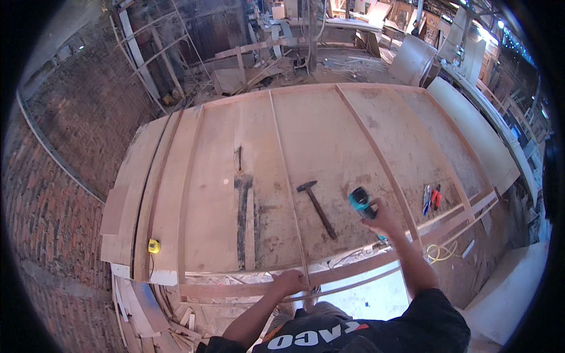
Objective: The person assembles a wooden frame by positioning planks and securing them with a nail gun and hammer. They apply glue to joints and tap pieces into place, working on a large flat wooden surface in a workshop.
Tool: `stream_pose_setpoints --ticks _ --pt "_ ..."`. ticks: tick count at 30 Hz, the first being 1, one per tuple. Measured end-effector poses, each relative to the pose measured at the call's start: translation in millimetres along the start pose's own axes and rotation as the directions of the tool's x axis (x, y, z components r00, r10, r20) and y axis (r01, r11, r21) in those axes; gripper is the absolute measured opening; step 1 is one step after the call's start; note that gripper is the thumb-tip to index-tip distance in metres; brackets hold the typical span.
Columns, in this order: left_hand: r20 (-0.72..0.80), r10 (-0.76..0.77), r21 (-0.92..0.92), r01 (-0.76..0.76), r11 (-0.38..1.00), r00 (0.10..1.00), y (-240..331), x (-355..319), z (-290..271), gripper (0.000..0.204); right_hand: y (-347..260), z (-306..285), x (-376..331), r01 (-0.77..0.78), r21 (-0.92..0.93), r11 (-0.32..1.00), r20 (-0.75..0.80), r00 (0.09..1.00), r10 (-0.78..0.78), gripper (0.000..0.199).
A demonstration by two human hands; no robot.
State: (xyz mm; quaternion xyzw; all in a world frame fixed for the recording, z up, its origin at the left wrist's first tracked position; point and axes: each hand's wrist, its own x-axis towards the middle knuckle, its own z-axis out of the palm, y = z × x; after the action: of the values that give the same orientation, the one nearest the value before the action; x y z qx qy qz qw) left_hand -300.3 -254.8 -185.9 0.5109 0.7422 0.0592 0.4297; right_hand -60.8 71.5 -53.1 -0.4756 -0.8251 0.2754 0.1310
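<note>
My right hand (384, 219) is closed round the handle of a teal-and-black power tool (358, 200), held above the large wooden panel (223, 129). Motion blurs the tool, so its exact kind is unclear. At the near edge, my left hand (289, 282) grips the long wooden rail (347, 272) of the frame, beside the end of a thin cross strip (283, 159). A hammer (318, 209) lies on the panel between my hands. Further right are pliers with red handles (435, 197) and a blue-handled tool (426, 200).
A yellow tape measure (153, 246) sits at the panel's left. Several wooden strips cross the panel. A yellow hose (438, 253) lies by the near right edge. Offcuts (176, 329) litter the floor at lower left, beside a brick wall (53, 206).
</note>
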Motion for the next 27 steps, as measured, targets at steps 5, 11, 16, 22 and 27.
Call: stream_pose_setpoints --ticks 5,11,16,22,27 --pt "0.033 -0.012 -0.166 0.018 0.986 0.999 -48 34 29 0.069 -47 -57 -91 0.002 0.538 0.843 -0.062 0.997 0.037 0.055" --pt "-0.240 -0.013 0.012 0.016 1.000 0.971 -27 -40 -39 0.088 -57 -73 -208 -0.456 0.577 0.677 0.179 0.880 0.440 0.027" --pt "-0.783 0.136 0.163 -0.010 0.987 0.606 -82 -117 -60 0.057 -64 -23 -230 -0.763 0.582 0.282 0.638 0.643 0.424 0.029" --pt "-0.822 -0.281 -0.258 0.117 0.959 0.495 -123 -201 -5 0.030 -30 46 -242 -0.903 0.405 -0.143 0.895 0.360 0.262 0.035" --pt "-0.525 -0.620 -0.742 0.043 0.669 0.584 -145 -206 58 0.043 -47 72 -242 -0.913 0.363 -0.187 0.907 0.300 0.297 0.034"
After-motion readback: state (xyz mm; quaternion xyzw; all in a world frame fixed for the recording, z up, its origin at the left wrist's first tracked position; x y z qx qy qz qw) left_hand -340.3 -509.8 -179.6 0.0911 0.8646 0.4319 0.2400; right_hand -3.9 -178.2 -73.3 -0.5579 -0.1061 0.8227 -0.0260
